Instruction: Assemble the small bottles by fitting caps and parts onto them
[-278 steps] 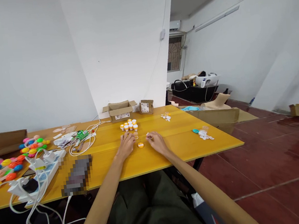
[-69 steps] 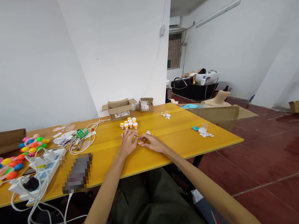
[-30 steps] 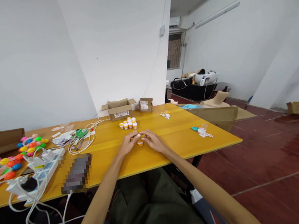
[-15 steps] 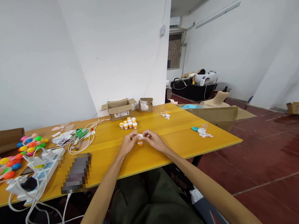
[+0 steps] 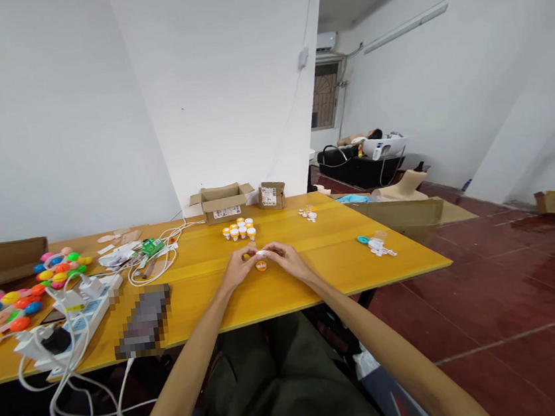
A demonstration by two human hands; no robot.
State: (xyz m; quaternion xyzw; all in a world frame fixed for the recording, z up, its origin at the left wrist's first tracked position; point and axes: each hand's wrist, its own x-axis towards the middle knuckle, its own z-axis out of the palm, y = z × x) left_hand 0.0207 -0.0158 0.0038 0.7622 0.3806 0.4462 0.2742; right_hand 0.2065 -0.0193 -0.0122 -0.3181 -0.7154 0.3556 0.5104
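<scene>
Between the fingertips of both hands is a small white round piece (image 5: 261, 254), partly covered by the fingers. My left hand (image 5: 239, 267) pinches it from the left, and my right hand (image 5: 283, 259) grips its other side. Just below the fingers, an orange round piece with a pale centre (image 5: 261, 266) lies on the yellow table (image 5: 205, 279). Beyond my hands stands a cluster of several small white-and-orange cups (image 5: 243, 232). Too little of the white piece shows to tell its exact kind.
At the wall are an open carton (image 5: 222, 207) and a smaller box (image 5: 271, 196). Small white parts (image 5: 381, 247) with a teal ring (image 5: 363, 240) lie right, more white bits (image 5: 311, 216) farther back. A phone (image 5: 144, 320), power strip (image 5: 90, 323) and colourful balls (image 5: 18, 305) occupy the left.
The white piece has tilted, so its broad face shows less. My right fingers have closed farther over it. Both hands stay in about the same place.
</scene>
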